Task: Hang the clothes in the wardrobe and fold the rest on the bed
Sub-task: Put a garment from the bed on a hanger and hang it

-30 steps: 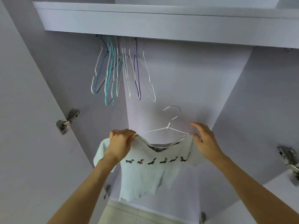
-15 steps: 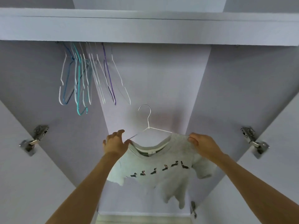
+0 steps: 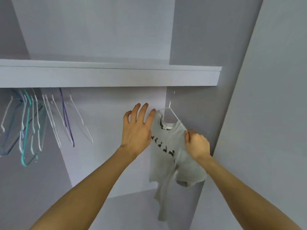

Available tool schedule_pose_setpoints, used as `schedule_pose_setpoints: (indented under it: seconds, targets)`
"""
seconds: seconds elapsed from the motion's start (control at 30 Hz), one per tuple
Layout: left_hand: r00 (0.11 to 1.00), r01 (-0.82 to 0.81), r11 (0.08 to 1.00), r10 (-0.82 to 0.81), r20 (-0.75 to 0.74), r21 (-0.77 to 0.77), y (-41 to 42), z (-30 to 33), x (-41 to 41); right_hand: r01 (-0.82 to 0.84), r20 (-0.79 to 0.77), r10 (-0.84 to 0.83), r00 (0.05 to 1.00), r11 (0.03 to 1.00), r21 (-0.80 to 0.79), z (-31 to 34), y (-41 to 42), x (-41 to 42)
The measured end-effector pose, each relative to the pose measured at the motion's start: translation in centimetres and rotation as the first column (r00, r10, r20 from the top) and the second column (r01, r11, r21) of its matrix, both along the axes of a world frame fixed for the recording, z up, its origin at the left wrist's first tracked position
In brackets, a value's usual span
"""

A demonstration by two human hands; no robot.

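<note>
Head view: small grey T-shirt (image 3: 167,146) w/ a row of dark animal prints sits on a white hanger (image 3: 171,112) at the right end of the wardrobe, under the shelf (image 3: 108,77). Right hand (image 3: 196,145) is clenched on the shirt's shoulder; left hand (image 3: 137,128) is spread, fingers straight, just touching the other shoulder. Looks like this item is about hung; rest of the clothes and the folding on the bed presumably still to do. Hook top and rail are hidden behind the shelf edge, so can't tell if it's seated. Spare hangers (image 3: 33,123) at left are blurred; bed not in view.
</note>
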State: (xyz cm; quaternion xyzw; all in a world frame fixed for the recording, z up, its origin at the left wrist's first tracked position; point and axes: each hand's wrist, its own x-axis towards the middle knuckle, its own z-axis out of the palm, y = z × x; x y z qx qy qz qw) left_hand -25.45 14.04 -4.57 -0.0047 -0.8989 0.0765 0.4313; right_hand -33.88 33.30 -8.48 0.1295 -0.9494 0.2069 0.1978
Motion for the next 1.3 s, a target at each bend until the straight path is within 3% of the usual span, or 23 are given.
schedule_pose_setpoints:
  seconds: [0.13, 0.37, 0.47, 0.63, 0.87, 0.97, 1.1, 1.2, 1.3]
  targets:
    - [0.994, -0.047, 0.978, 0.025, -0.109, -0.205, 1.4, 3.4, -1.1, 0.026, -0.040, -0.029, 0.999, 0.998, -0.055, 1.4, 0.0, -1.6]
    - [0.957, -0.290, 0.940, 0.285, -0.056, -0.181, 0.6, 6.1, -4.6, 0.039, -0.073, -0.052, 0.996, 0.985, -0.171, 2.7, -1.1, -5.4]
    - [0.944, -0.329, 0.925, 0.318, -0.087, -0.189, 0.4, 5.7, -5.4, 0.030, -0.085, -0.044, 0.995, 0.987, -0.161, 3.1, -2.0, -7.2]
    - [0.936, -0.348, 0.919, 0.331, -0.118, -0.185, 0.0, 5.3, -6.3, 0.074, 0.020, -0.073, 0.997, 0.993, -0.090, 3.1, -2.9, -10.0]
    - [0.937, -0.348, 0.918, 0.333, -0.107, -0.189, 0.0, 5.4, -6.5, 0.108, 0.095, -0.095, 0.991, 0.985, -0.138, 1.2, -2.4, -9.8]
    - [0.951, -0.307, 0.933, 0.297, -0.080, -0.189, 0.3, 5.7, -5.9, 0.086, 0.079, -0.075, 0.994, 0.986, -0.143, 1.4, -2.2, -8.3]
    - [0.977, -0.212, 0.958, 0.211, -0.029, -0.195, 0.8, 4.7, -3.9, 0.039, -0.066, -0.040, 0.997, 0.999, -0.025, 1.2, -2.1, -5.1]
    - [0.988, -0.144, 0.988, 0.146, 0.040, -0.048, 0.6, 1.7, -1.2, -0.172, -0.127, 0.158, 0.979, 0.980, -0.105, -0.1, -3.1, -1.4]
    - [0.973, -0.189, 0.955, 0.151, 0.172, 0.228, -0.7, -2.1, 2.5, -0.364, 0.028, 0.377, 0.926, 0.910, -0.197, -1.9, -4.8, 2.1]
